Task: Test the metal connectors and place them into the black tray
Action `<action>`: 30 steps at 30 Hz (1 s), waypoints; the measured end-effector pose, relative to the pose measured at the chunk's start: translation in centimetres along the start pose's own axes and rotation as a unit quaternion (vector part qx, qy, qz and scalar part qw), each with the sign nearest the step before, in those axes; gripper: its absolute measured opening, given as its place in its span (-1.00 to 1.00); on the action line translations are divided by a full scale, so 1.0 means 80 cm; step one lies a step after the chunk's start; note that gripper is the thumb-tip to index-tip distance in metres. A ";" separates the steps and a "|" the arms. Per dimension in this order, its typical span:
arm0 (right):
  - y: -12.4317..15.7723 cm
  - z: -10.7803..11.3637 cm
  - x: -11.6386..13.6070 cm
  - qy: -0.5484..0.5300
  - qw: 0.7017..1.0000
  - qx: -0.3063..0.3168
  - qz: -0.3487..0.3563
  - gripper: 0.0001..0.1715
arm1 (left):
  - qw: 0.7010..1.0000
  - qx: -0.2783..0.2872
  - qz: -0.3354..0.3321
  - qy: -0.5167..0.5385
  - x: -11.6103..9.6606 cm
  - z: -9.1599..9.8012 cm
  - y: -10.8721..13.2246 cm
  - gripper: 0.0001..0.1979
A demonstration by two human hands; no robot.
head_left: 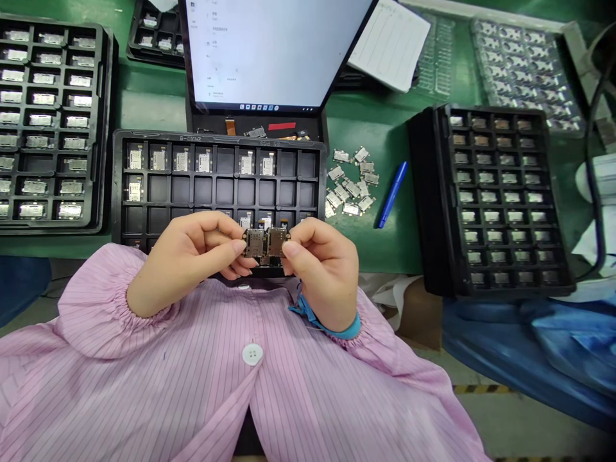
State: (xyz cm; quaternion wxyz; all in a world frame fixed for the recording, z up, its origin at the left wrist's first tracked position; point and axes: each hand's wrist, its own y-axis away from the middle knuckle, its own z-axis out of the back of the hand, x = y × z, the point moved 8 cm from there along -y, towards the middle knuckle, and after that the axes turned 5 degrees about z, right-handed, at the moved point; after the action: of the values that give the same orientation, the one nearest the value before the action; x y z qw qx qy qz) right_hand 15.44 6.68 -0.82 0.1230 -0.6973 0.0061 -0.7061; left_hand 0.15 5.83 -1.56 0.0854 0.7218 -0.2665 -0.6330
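Observation:
Close to my chest, my left hand pinches a small circuit board with a metal card slot between thumb and fingers. A similar small board is pinched by my right hand, which wears a blue wristband. The two boards are side by side with their metal faces up; I cannot tell whether they touch. Both are over the front edge of a black compartment tray, where small metal parts sit in some pockets. My hands hide part of its front rows. Right of this tray lies a loose pile of silvery parts.
A blue pen lies beside the pile. Filled black trays stand at left and stacked at right. Behind the middle tray are a lit screen and a paper pad. Clear plastic trays lie far right.

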 end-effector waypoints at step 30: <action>0.001 0.001 -0.001 0.014 1.000 -0.002 -0.015 -0.73 | 1.000 -0.005 0.006 -0.023 0.001 0.003 0.002 -0.86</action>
State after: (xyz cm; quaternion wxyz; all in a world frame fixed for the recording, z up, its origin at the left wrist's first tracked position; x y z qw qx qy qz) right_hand 15.57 6.65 -0.88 0.1109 -0.6874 -0.0018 -0.7177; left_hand -0.15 5.72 -1.63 0.0871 0.7053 -0.2694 -0.6500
